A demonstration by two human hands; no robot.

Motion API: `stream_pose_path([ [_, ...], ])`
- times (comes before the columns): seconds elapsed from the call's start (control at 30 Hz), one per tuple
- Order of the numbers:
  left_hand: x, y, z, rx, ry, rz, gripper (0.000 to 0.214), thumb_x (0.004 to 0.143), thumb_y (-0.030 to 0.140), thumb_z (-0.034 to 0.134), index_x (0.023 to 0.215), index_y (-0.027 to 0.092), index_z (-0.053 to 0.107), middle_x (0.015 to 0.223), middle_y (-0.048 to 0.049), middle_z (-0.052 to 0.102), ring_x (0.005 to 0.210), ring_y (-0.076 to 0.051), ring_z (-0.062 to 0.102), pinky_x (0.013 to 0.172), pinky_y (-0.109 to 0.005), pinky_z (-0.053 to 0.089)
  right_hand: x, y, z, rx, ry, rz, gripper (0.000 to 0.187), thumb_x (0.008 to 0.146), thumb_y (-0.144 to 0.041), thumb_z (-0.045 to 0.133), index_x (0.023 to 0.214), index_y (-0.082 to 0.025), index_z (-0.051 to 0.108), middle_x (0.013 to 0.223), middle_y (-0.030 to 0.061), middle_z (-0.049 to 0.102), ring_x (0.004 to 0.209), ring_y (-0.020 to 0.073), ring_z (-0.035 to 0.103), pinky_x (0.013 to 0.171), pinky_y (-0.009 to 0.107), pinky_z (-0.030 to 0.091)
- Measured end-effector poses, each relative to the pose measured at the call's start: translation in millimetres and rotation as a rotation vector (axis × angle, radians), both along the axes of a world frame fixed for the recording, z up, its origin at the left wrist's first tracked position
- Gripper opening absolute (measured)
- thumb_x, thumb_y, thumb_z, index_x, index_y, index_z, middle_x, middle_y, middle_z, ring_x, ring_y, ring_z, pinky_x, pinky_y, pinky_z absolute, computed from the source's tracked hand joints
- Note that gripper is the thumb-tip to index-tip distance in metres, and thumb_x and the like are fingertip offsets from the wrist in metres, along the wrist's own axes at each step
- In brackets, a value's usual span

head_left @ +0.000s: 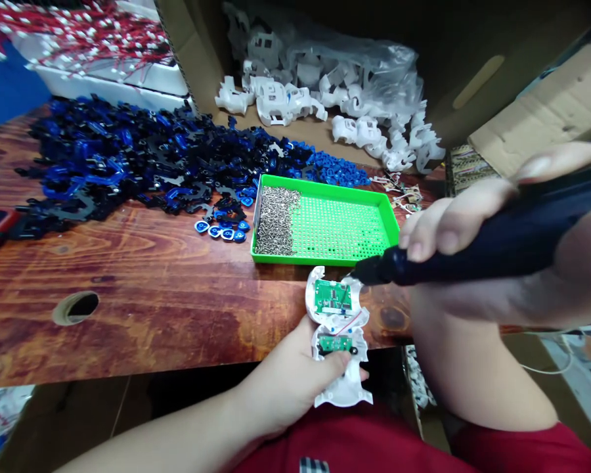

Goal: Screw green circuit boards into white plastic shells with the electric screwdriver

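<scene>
My left hand (303, 371) grips a white plastic housing (345, 391) made of two shell halves, its thumb lying across the lower half. A green circuit board (332, 297) sits in the upper half and a smaller one (333, 343) in the lower, with a thin red wire (349, 323) between them. My right hand (465, 223) is wrapped round a dark electric screwdriver (502, 230), slightly blurred. The tool's tip reaches the upper right edge of the upper half; whether it touches a screw cannot be made out.
Just behind the housing, a green tray (325, 261) holds many small screws (276, 223) at its left. Blue and black plastic parts (142, 157) are heaped at left. A cardboard box (487, 85) with white shells (276, 98) stands behind. The wooden table (177, 295) has a round hole at left.
</scene>
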State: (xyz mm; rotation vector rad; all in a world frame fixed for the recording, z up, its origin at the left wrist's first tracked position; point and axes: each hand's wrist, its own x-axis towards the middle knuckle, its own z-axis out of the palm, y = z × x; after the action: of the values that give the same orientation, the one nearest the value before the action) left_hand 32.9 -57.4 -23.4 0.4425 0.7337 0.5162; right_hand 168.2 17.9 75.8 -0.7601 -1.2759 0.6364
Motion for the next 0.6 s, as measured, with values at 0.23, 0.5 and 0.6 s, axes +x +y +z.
stream_pose_path([
  [0.23,-3.6,3.1,6.0,-0.045,-0.055,0.049,0.055,0.067,0.015,0.072,0.117,0.019,0.051,0.099,-0.0078,0.064,0.086,-0.026,0.066,0.077,-0.036,0.049,32.8,62.2,-38.2,0.196,0.08,-0.228,0.007,0.077,-0.028,0.055,0.078,-0.023,0.052,0.045,-0.0085,0.045,0.031,0.0091,0.043,0.028,0.023,0.032],
  [0.5,-4.7,4.4,8.1,-0.086,-0.056,0.028,0.053,0.068,0.014,0.072,0.118,0.019,0.052,0.106,-0.0109,0.064,0.089,-0.027,0.066,0.08,-0.037,0.049,36.8,76.0,-54.7,0.159,0.047,-0.17,0.012,0.078,-0.034,0.057,0.079,-0.024,0.051,0.045,-0.0101,0.044,0.031,0.0086,0.043,0.03,0.022,0.032],
  [0.6,-4.5,4.0,9.7,-0.082,-0.046,0.038,0.048,0.069,0.015,0.072,0.114,0.018,0.055,0.106,-0.011,0.065,0.089,-0.026,0.066,0.08,-0.038,0.048,35.4,75.8,-55.7,0.166,0.041,-0.141,0.01,0.079,-0.032,0.056,0.081,-0.023,0.052,0.044,-0.0096,0.045,0.03,0.0092,0.042,0.03,0.023,0.032],
])
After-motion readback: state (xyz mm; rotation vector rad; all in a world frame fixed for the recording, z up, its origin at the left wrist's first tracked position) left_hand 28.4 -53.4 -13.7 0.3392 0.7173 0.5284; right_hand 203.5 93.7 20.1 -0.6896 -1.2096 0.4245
